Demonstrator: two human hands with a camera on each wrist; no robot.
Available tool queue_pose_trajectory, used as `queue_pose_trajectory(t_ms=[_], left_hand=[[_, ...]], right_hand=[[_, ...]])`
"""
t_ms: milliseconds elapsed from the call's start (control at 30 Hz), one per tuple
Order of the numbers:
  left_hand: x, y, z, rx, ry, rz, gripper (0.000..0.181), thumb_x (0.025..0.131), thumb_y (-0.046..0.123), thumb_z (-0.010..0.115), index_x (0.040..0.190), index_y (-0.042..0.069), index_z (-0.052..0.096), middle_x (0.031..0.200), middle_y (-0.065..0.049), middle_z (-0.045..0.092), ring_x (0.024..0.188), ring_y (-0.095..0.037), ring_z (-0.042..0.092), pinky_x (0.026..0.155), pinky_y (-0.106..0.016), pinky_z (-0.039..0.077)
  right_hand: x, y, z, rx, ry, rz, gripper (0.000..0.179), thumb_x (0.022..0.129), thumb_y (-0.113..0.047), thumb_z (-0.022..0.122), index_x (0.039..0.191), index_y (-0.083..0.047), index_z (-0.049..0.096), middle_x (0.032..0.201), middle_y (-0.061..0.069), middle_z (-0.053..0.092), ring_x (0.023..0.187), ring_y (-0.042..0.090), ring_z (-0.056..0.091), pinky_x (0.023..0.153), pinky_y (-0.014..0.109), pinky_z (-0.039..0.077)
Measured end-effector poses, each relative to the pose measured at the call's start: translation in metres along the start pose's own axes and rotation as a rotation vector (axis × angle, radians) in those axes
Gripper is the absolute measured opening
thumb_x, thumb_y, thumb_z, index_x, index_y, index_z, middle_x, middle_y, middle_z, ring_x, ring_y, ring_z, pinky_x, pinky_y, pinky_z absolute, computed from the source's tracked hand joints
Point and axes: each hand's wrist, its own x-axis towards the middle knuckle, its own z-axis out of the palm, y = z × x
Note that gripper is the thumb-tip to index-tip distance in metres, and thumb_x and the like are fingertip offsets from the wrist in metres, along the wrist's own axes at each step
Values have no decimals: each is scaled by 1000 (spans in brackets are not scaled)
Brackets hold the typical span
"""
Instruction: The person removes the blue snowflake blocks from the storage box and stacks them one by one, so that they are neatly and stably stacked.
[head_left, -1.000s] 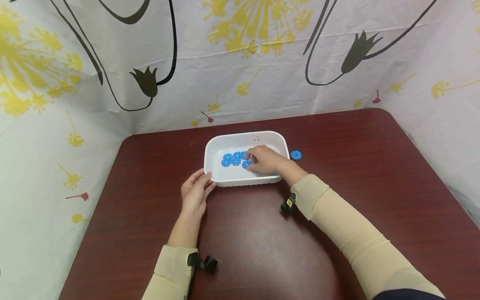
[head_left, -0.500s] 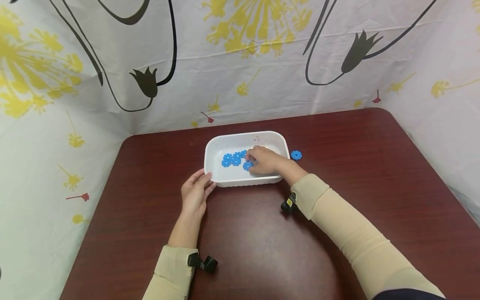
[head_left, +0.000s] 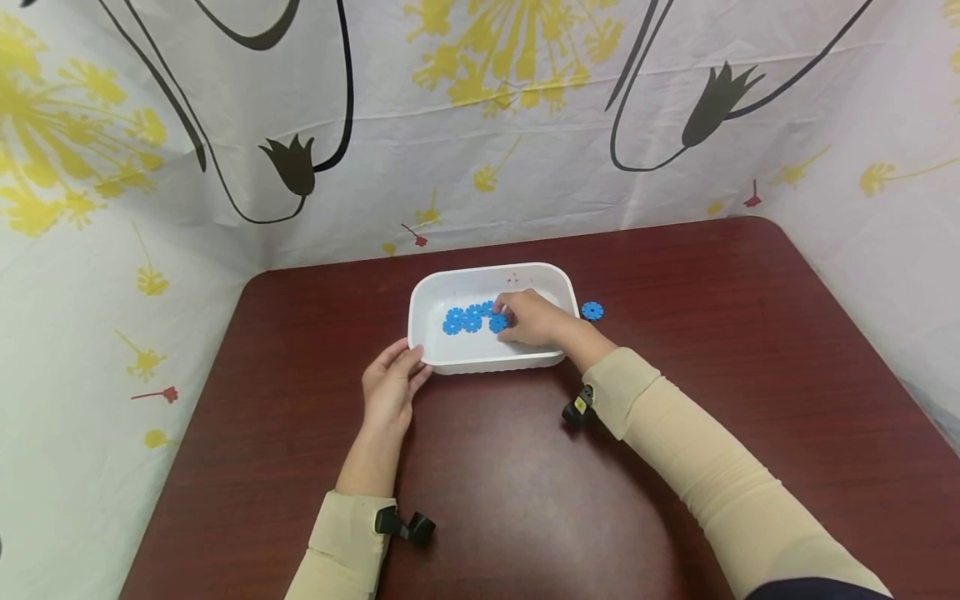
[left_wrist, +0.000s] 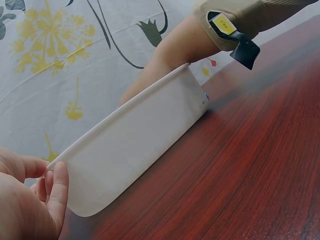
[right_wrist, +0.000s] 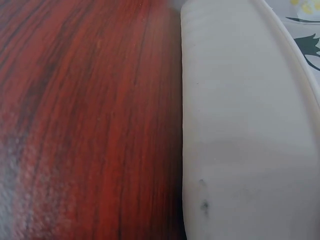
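Observation:
A white plastic tub (head_left: 491, 363) stands on the dark red table. My left hand (head_left: 387, 387) grips its near left corner, thumb over the rim and fingers against the outer wall, as the left wrist view also shows. Inside the tub, my right hand (head_left: 531, 320) holds a blue notched plastic disc (head_left: 497, 322) between thumb and fingers. Several more blue discs (head_left: 472, 323) lie close together to the left of it, some overlapping. In the right wrist view only the tub's outer wall (right_wrist: 240, 110) and the tabletop show; the right hand is hidden there.
One loose blue disc (head_left: 592, 311) lies on the table (head_left: 712, 333) just outside the tub's right end. A white cloth (head_left: 465, 192) printed with flowers hangs behind the table and along both sides.
The disc at my right fingertips has shifted slightly toward the tub's back and right, up against the fingers. The left hand and the tub have stayed put.

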Motion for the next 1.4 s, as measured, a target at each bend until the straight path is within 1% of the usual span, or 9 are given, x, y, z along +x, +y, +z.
queue_pose_trajectory(t_ms=[200,333,467,600,733,933,1100,1267,1400], left_hand=[[0,0,0,-1,-2,-1,40,93,-1,70,132,-3,59,93,-4,63,76,-11,64,80,-28,63],[-1,1,0,-2,0,-4,40,93,-1,70,132,-3,59,93,-4,64,76,-12,64,80,-28,63],[-1,1,0,-1,-1,-8,41,93,0,70,132,-3,59,94,-5,63,77,-12,64,81,-28,63],[-1,1,0,2,-1,-9,41,93,0,70,133,-2,59,96,-6,63,79,-13,64,82,-28,63],[-1,1,0,1,-2,-10,42,93,0,70,133,-2,59,96,-6,63,79,-13,64,82,-28,63],[-1,1,0,1,-4,-15,41,93,0,70,133,-2,59,98,-6,63,78,-12,64,81,-28,63],[-1,1,0,5,-4,-17,42,93,0,70,134,-2,58,100,-7,63,81,-14,64,83,-28,63],[-1,1,-1,3,-4,-17,42,94,1,70,134,-1,58,100,-7,62,84,-15,64,83,-29,63],[-1,1,0,4,-4,-14,42,94,1,70,134,-2,58,99,-7,62,84,-16,64,83,-29,63]], right_hand=[[0,0,0,-17,8,-13,36,88,-14,80,118,-1,64,100,11,68,92,23,60,89,38,53],[0,0,0,30,38,-10,38,87,-13,80,118,-2,62,107,13,66,94,24,62,89,38,55],[0,0,0,88,89,-18,38,87,-11,79,120,-2,62,110,13,66,92,23,63,86,36,57],[-1,-1,-3,125,150,-50,37,87,-9,79,119,-1,62,106,13,65,86,23,62,80,35,55],[-1,-1,-7,161,196,-76,36,85,-7,80,116,-1,63,103,13,65,84,22,63,79,35,55],[-5,-2,-12,197,219,-91,35,85,-9,80,115,-3,63,102,10,65,84,20,64,79,34,54],[-10,-2,-15,210,237,-100,35,85,-9,81,115,-3,63,103,11,65,85,20,63,75,34,55],[-13,1,-17,223,267,-92,37,86,-11,82,117,-3,63,104,11,65,85,20,63,70,31,54],[-18,2,-20,241,285,-86,37,86,-10,82,117,-1,64,102,12,65,84,20,62,70,32,53]])
